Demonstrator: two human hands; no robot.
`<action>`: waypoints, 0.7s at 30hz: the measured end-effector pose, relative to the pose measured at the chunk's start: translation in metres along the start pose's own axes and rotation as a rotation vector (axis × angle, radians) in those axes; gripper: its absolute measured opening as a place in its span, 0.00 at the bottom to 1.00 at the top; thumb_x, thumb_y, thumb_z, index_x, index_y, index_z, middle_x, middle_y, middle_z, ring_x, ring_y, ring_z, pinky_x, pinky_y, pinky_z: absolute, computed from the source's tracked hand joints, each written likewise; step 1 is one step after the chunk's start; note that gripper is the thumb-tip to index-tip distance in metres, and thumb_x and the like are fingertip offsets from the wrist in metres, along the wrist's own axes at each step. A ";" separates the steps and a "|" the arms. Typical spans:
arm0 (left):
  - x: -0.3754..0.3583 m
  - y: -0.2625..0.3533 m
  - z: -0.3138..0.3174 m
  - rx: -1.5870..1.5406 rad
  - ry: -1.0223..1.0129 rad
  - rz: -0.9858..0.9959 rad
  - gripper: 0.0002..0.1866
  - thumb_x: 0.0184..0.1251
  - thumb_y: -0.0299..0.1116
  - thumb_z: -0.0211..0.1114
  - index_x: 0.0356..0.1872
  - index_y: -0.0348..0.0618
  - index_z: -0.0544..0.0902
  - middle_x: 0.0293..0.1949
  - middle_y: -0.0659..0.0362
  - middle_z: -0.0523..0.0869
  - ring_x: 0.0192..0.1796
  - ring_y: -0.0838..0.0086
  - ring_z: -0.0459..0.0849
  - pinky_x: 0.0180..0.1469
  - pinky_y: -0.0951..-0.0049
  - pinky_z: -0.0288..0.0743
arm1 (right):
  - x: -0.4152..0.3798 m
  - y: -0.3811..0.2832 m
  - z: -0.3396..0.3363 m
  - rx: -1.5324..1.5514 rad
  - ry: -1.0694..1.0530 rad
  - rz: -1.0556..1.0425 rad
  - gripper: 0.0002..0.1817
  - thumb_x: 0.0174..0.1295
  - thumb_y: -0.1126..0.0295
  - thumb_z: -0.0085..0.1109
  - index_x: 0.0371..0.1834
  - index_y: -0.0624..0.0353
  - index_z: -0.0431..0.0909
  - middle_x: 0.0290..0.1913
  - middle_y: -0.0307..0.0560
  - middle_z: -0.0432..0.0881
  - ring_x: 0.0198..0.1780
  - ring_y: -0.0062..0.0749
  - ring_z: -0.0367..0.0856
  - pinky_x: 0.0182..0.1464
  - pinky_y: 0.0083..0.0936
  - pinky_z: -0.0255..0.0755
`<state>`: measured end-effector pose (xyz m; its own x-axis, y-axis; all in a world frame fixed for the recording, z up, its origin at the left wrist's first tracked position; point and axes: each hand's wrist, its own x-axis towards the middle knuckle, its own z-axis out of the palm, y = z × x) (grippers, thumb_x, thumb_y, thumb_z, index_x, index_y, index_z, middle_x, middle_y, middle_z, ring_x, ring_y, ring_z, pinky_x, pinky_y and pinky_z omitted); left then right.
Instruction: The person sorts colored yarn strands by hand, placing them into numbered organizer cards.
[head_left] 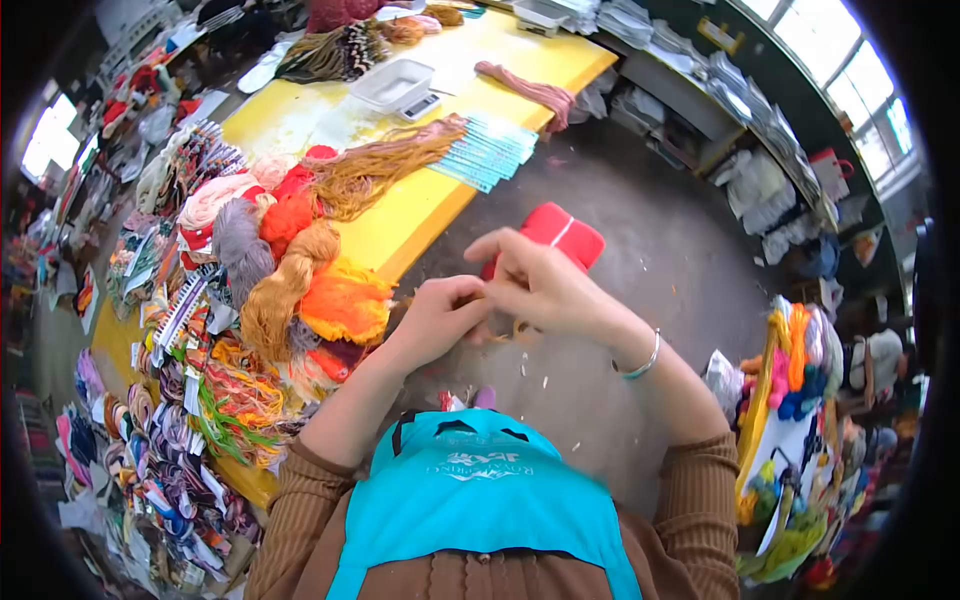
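Observation:
My left hand (437,318) and my right hand (540,285) meet in front of my chest, fingertips pinched together on a small bundle of tan thread (497,330). The thread is mostly hidden between the fingers; a small loop shows below them. A silver bangle (645,362) circles my right wrist. Both hands hover over the grey floor, just right of the yellow table (420,215). A red stool (560,235) stands right behind my hands.
Skeins of orange, tan, grey and pink thread (300,280) lie heaped on the table's near part, with labelled bundles (190,420) at the left. A white scale (398,85) sits farther back. A cart with coloured skeins (790,370) stands at the right. Shelves line the far wall.

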<state>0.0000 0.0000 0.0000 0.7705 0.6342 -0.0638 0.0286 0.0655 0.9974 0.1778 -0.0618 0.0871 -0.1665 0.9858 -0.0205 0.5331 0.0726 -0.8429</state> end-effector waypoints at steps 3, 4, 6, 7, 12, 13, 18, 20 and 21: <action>0.042 -0.007 0.002 -0.062 0.151 -0.081 0.07 0.68 0.31 0.63 0.36 0.37 0.83 0.23 0.66 0.80 0.22 0.86 0.75 0.24 0.83 0.65 | 0.021 0.051 -0.042 -0.171 -0.085 -0.035 0.15 0.58 0.68 0.60 0.46 0.62 0.76 0.22 0.50 0.79 0.25 0.42 0.81 0.29 0.34 0.72; 0.044 -0.008 -0.009 -0.101 0.203 -0.091 0.07 0.68 0.31 0.63 0.36 0.37 0.83 0.24 0.66 0.80 0.23 0.87 0.75 0.24 0.83 0.65 | 0.036 0.069 -0.039 -0.173 -0.090 -0.101 0.12 0.58 0.67 0.60 0.42 0.62 0.79 0.22 0.51 0.79 0.25 0.44 0.81 0.28 0.35 0.72; 0.054 -0.012 -0.038 -0.034 0.193 -0.128 0.07 0.69 0.31 0.63 0.36 0.37 0.83 0.24 0.67 0.80 0.23 0.87 0.74 0.25 0.85 0.65 | 0.072 0.080 -0.039 -0.109 -0.218 -0.064 0.08 0.59 0.71 0.61 0.36 0.65 0.81 0.23 0.50 0.80 0.23 0.32 0.78 0.29 0.27 0.71; 0.060 -0.014 -0.045 -0.030 0.180 -0.164 0.07 0.69 0.31 0.63 0.36 0.38 0.83 0.24 0.67 0.79 0.23 0.87 0.74 0.25 0.85 0.65 | 0.086 0.079 -0.046 -0.007 -0.276 -0.041 0.08 0.61 0.70 0.61 0.35 0.65 0.82 0.22 0.48 0.80 0.24 0.30 0.78 0.29 0.27 0.71; 0.092 -0.061 -0.092 -0.189 0.265 -0.291 0.08 0.67 0.33 0.65 0.30 0.40 0.80 0.18 0.69 0.75 0.19 0.87 0.71 0.22 0.84 0.61 | 0.173 0.124 -0.115 0.445 -0.118 -0.058 0.09 0.66 0.73 0.55 0.33 0.67 0.82 0.45 0.45 0.82 0.50 0.26 0.78 0.55 0.25 0.71; 0.098 -0.068 -0.104 -0.200 0.284 -0.310 0.08 0.67 0.32 0.65 0.30 0.40 0.80 0.18 0.69 0.75 0.19 0.87 0.71 0.22 0.84 0.61 | 0.192 0.137 -0.136 0.594 -0.054 -0.058 0.09 0.66 0.73 0.53 0.37 0.68 0.81 0.49 0.49 0.82 0.53 0.32 0.79 0.58 0.29 0.71; 0.114 -0.106 -0.143 -0.295 0.409 -0.392 0.08 0.65 0.31 0.66 0.29 0.39 0.80 0.18 0.68 0.75 0.17 0.85 0.71 0.20 0.83 0.60 | 0.279 0.166 -0.263 1.329 0.037 -0.297 0.12 0.71 0.66 0.43 0.31 0.58 0.72 0.44 0.53 0.83 0.54 0.44 0.78 0.61 0.46 0.68; 0.122 -0.100 -0.150 -0.340 0.458 -0.427 0.07 0.64 0.31 0.66 0.30 0.39 0.81 0.18 0.67 0.75 0.16 0.85 0.71 0.19 0.82 0.61 | 0.305 0.165 -0.311 1.378 0.238 -0.219 0.11 0.71 0.67 0.45 0.30 0.57 0.69 0.26 0.36 0.67 0.29 0.24 0.68 0.38 0.24 0.68; 0.127 -0.095 -0.155 -0.375 0.496 -0.461 0.07 0.64 0.31 0.66 0.31 0.38 0.81 0.18 0.67 0.75 0.16 0.85 0.71 0.19 0.83 0.61 | 0.318 0.173 -0.337 1.412 0.187 -0.228 0.11 0.72 0.67 0.45 0.30 0.58 0.69 0.24 0.35 0.62 0.24 0.21 0.58 0.28 0.18 0.57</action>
<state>-0.0037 0.1933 -0.1076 0.3550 0.7449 -0.5650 -0.0085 0.6069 0.7948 0.4971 0.3155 0.1160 0.0333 0.9864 0.1608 -0.7593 0.1296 -0.6377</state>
